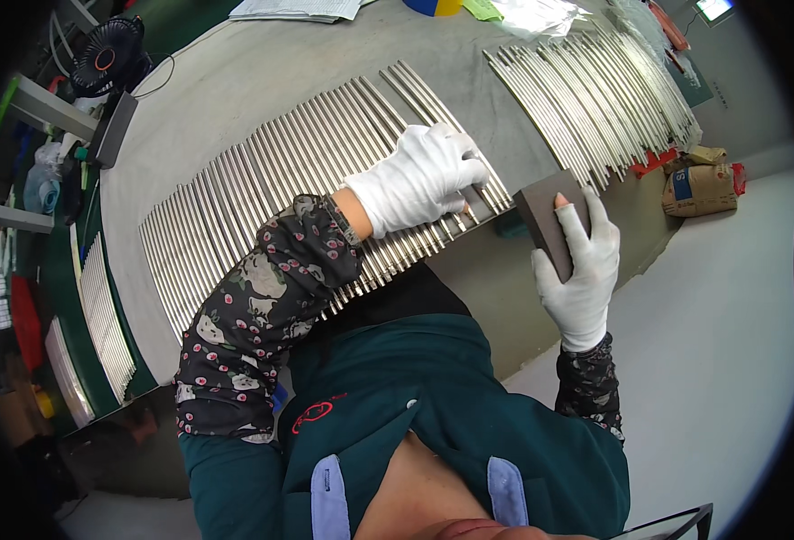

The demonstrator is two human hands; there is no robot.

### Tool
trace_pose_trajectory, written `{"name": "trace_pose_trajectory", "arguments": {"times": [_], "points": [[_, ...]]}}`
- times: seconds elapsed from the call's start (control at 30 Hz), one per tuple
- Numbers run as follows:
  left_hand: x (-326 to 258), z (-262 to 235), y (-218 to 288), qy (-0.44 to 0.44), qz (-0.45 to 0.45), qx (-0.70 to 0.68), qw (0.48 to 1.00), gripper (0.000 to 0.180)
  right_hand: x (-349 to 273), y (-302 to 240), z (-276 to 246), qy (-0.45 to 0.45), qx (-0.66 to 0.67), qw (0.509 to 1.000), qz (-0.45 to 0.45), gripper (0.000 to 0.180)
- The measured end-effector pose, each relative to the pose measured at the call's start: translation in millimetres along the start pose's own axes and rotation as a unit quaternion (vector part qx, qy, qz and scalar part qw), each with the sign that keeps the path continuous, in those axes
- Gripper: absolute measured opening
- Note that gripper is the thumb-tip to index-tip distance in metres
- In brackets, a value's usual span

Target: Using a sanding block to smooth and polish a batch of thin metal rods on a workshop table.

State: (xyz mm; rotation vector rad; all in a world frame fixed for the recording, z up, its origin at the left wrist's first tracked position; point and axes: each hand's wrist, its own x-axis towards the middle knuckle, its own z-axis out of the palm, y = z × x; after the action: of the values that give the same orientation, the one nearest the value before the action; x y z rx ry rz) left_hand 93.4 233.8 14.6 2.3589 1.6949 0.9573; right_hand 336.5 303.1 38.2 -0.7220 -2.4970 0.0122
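Note:
My left hand [419, 178], in a white glove, rests on the right end of a long row of shiny metal rods [262, 193] laid side by side on the grey workbench [226, 99]; its fingers curl around one or two rods near the bench edge. My right hand [581, 265], also gloved with one bare fingertip showing, holds a dark grey-brown sanding block [545, 220] just off the bench edge, right of the rods.
A second batch of metal rods [595, 90] lies at the far right of the bench. More rods [104, 315] sit on a green surface at left. A black fan [107, 54], papers [293, 9] and cardboard packages [698, 184] on the floor surround the bench.

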Motion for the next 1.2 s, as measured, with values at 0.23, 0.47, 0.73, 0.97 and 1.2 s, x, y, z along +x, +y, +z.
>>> {"name": "trace_pose_trajectory", "arguments": {"times": [0.23,0.47,0.73,0.97,1.2], "points": [[-4,-22,-1,-0.176,-0.029,0.008,0.984,0.023,-9,-2,-2,-0.036,0.029,0.999,0.015,0.064],[3,-21,-1,-0.252,-0.036,0.020,0.967,0.020,-9,-3,-3,-0.030,0.040,0.999,0.005,0.063],[-6,-7,-13,-0.110,-0.057,-0.119,0.985,0.025,-7,-10,-4,-0.039,0.048,0.998,-0.015,0.067],[-5,-6,-14,-0.125,-0.049,-0.103,0.985,0.021,-1,-30,-7,-0.053,0.073,0.994,-0.055,0.064],[-2,-5,-14,-0.157,-0.052,-0.088,0.982,0.023,12,-11,-3,-0.011,-0.069,0.998,-0.005,0.058]]}}
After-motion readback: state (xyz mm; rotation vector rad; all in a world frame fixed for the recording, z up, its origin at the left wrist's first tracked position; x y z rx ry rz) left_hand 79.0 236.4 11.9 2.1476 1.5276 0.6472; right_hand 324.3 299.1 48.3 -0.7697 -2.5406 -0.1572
